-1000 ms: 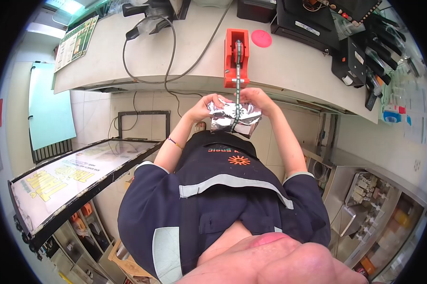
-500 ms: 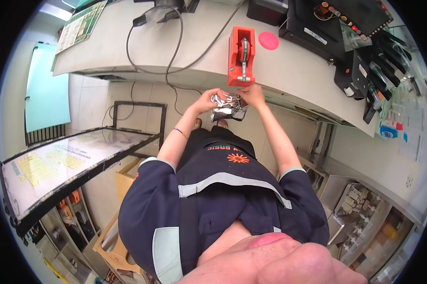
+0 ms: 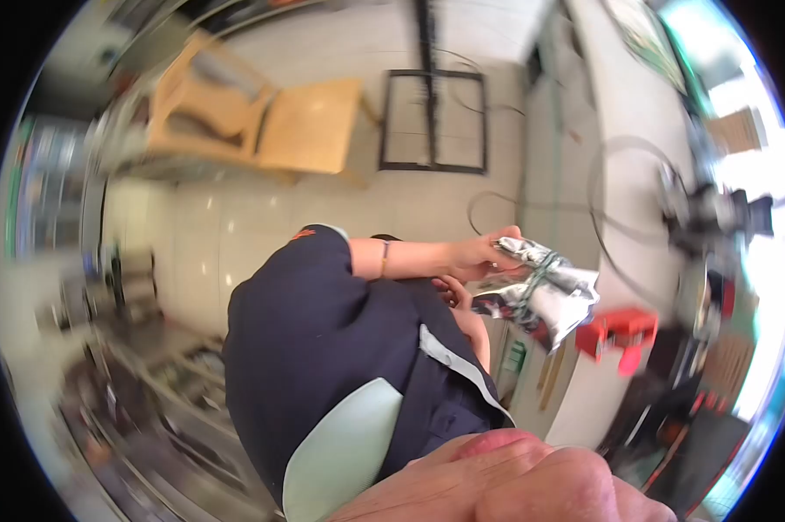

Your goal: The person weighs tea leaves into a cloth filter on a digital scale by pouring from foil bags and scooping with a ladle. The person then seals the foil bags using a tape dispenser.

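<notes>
My left hand (image 3: 488,252), with a band on its wrist, grips one end of a crinkled silver foil package (image 3: 553,300). Green patterned tape runs around the package's middle. Below and beside it, close to the front of my dark clothing, my right hand (image 3: 455,300) has loosely curled fingers, somewhat apart, with nothing visible in them. The package hangs in front of the counter, just left of a red tape dispenser (image 3: 617,333).
A light counter (image 3: 614,235) runs down the right side, with dark cables and a black device (image 3: 714,217) on it. A wooden chair (image 3: 310,126) and a black metal frame (image 3: 433,167) stand on the tiled floor. Blurred shelving (image 3: 184,400) is at lower left.
The view has swung round to the left, so the counter is now at the right. The package has moved away from the dispenser in my left hand; my right hand has let go of it.
</notes>
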A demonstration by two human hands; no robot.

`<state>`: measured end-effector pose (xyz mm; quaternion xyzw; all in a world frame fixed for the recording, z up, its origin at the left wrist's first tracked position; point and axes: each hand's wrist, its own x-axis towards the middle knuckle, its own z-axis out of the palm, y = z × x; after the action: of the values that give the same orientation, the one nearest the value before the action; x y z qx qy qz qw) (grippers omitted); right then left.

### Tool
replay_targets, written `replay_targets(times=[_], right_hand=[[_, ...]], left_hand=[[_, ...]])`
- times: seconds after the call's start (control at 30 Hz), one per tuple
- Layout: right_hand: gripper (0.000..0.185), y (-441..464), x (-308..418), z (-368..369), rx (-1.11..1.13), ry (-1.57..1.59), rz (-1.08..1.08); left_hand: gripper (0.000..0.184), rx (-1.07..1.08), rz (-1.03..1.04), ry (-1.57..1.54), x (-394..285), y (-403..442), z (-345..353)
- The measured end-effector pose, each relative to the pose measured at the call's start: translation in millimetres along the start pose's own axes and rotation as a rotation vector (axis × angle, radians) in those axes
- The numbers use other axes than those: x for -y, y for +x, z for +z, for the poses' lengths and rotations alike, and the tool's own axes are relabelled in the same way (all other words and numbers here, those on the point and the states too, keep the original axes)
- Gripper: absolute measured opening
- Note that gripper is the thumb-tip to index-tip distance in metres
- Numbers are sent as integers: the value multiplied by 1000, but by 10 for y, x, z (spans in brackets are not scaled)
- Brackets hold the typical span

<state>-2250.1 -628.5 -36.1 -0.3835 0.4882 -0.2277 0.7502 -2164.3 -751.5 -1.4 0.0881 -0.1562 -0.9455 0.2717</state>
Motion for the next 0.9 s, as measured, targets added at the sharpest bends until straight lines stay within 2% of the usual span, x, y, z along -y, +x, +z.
replay_targets(times=[0.03,0.1,0.13,0.17,0.23,0.27,0.3,0.37,0.4,0.5,0.53,0.57,0.63,0.67,0.73,0.77,0.83,0.9], right_hand=[[67,162,-20,106,-40,-38,45],[65,383,92,232,-71,123,-156],[57,401,365,410,-207,161,-66],[51,459,546,564,-153,309,-74],[51,792,731,1034,-9,201,-106],[53,1008,732,1312,113,303,-44],[48,1210,733,1624,215,427,66],[41,1530,822,2515,435,556,186],[40,1713,862,3008,463,457,211],[40,1896,920,4367,518,190,296],[42,2028,864,4739,564,156,350],[43,2138,808,5067,615,132,399],[46,2173,819,5769,584,-22,442],[47,2215,827,6075,567,-91,461],[47,2549,711,6519,742,20,563],[47,2733,644,6731,828,75,616],[43,3038,508,7155,780,49,576],[44,3500,341,7553,753,56,514]], left_hand=[[31,-156,97,-75,-126,-175,-16],[31,-344,252,-51,-362,-645,-163],[33,-471,321,15,-525,-986,-242],[35,-605,382,75,-663,-1350,-326],[33,-735,607,265,-897,-2094,-557],[33,-804,737,361,-956,-2483,-679],[32,-874,860,458,-1005,-2864,-753],[33,-1039,1215,840,-1081,-3675,-794],[33,-1124,1369,1049,-1146,-4108,-808],[36,-1521,1466,1352,-1190,-5315,-619],[34,-1593,1477,1458,-1212,-5732,-701],[33,-1606,1552,1038,-1178,-6019,-737],[32,-1498,1599,228,-1189,-6570,-715],[33,-1547,1613,297,-1157,-6793,-776],[34,-1646,1630,431,-1100,-7124,-983],[36,-1653,1707,482,-1172,-7261,-1092],[39,-1666,1844,566,-1314,-7470,-1301],[51,-1827,1515,630,-1447,-7839,-1582]])
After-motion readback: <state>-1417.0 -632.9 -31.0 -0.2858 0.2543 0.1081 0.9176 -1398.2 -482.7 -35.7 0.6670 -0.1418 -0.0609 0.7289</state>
